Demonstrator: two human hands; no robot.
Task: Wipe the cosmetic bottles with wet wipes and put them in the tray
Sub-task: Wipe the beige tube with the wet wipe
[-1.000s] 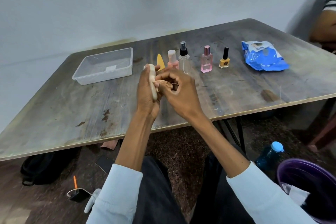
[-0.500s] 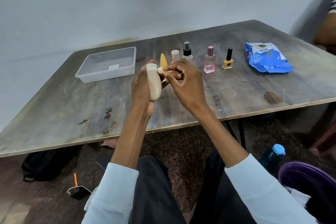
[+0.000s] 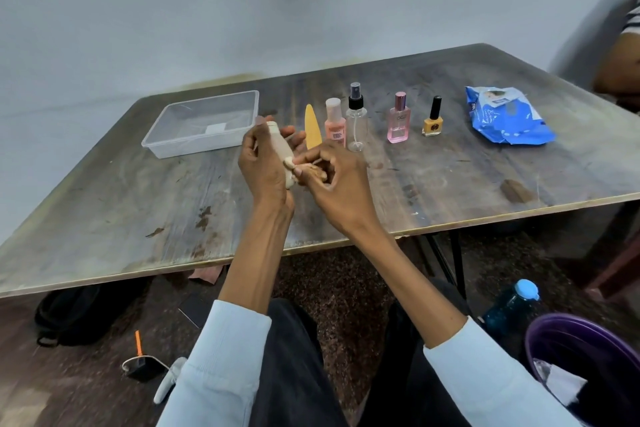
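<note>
Left hand (image 3: pixel 263 163) clasps the beige bottle (image 3: pixel 281 149), right hand (image 3: pixel 332 180) pinching a balled wipe (image 3: pixel 313 173) against it; next comes the tray (image 3: pixel 204 126) at the counter's far-left corner.

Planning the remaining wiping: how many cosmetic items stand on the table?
5, in a row: yellow cone, peach bottle, clear spray bottle, pink perfume, yellow nail polish.

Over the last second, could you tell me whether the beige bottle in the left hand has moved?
Yes. The beige bottle has tipped, its top now leaning toward the tray.
</note>
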